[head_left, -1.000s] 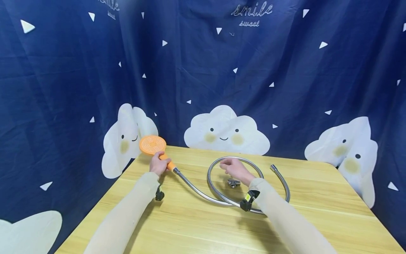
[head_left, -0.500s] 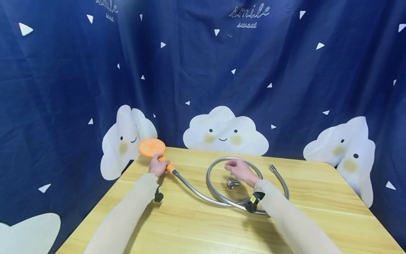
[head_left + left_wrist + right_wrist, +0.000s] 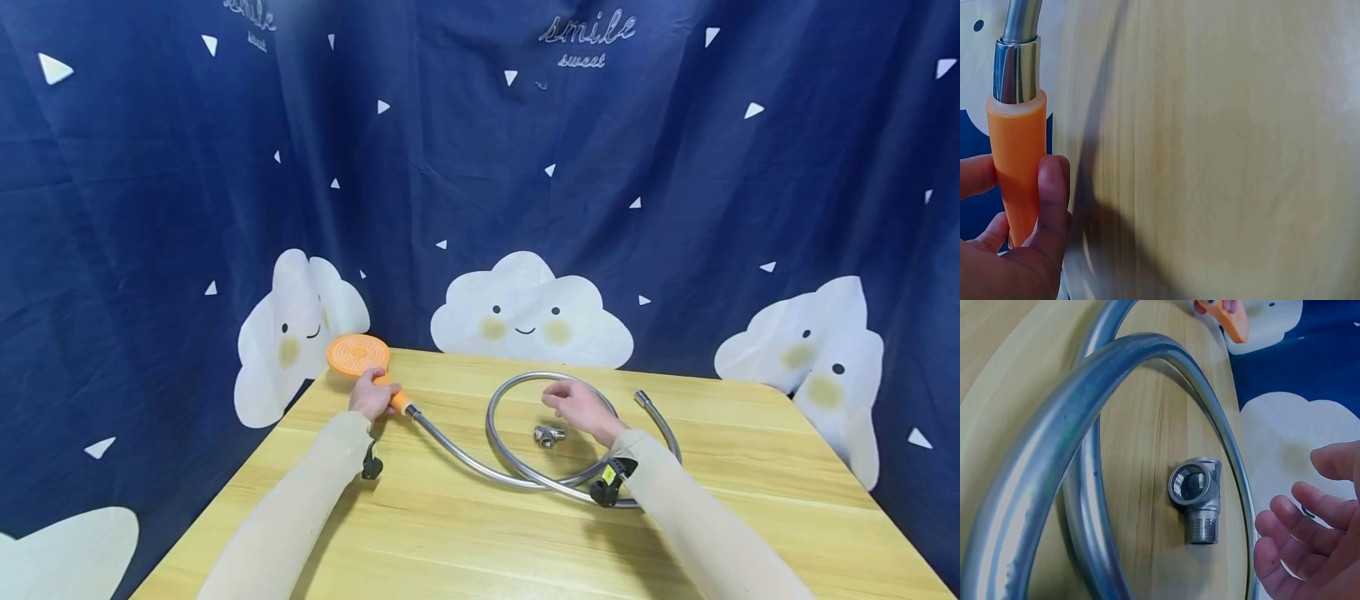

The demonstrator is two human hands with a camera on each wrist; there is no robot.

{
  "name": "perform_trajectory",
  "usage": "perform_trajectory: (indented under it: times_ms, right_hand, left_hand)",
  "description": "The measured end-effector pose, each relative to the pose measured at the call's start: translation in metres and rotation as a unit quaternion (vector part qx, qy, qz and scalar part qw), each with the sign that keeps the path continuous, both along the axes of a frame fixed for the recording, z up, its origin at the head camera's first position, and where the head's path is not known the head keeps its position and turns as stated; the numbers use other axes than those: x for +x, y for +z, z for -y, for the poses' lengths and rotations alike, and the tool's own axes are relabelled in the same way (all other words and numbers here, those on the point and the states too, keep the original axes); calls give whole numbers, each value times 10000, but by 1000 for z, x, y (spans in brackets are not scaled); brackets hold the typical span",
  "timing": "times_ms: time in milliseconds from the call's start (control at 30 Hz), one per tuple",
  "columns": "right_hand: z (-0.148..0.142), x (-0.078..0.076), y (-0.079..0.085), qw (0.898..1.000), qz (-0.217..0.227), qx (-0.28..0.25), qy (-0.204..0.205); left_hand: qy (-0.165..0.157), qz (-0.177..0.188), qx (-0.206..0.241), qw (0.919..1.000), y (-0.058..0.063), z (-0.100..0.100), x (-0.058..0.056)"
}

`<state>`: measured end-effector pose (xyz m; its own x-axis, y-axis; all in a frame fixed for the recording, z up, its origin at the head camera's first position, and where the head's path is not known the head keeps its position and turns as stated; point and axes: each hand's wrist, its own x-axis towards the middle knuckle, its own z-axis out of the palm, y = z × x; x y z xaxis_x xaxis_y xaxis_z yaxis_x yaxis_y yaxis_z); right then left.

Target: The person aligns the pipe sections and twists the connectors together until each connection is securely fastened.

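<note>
My left hand [image 3: 371,396] grips the handle of an orange shower head [image 3: 357,356] at the table's back left. In the left wrist view, thumb and fingers close around the orange handle [image 3: 1017,144], just below a shiny metal collar [image 3: 1016,72]. From that collar a silver shower hose [image 3: 457,454] runs right into a loop. Over the loop hovers my right hand [image 3: 583,407], its fingers loosely bent and holding nothing. A metal tee fitting [image 3: 1196,487] lies inside the loop, its round opening and threaded end showing in the right wrist view. The fitting is just left of the right hand.
The wooden table [image 3: 450,533] has its back edge against a dark blue curtain [image 3: 480,167] printed with clouds. The hose's free end, with a metal nut [image 3: 642,398], points up and back to the right of the loop.
My right hand has shifted right, away from over the tee fitting. The left hand has lowered slightly with the shower head, whose face now looks flatter.
</note>
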<state>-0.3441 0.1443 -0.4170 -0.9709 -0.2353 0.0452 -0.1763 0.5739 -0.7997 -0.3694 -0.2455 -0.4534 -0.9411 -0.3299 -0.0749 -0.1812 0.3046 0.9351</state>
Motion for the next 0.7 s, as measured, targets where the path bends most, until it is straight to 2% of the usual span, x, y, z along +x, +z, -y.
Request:
perform_trajectory:
  times_ms: [333, 700]
  right_hand:
    - [-7, 2, -2, 9997, 45, 199, -102]
    - [-13, 2, -6, 9999, 96, -49, -123]
  left_hand:
    - [-97, 97, -76, 9999, -4, 3, -3]
    - [-302, 214, -84, 9993, -7, 8, -7]
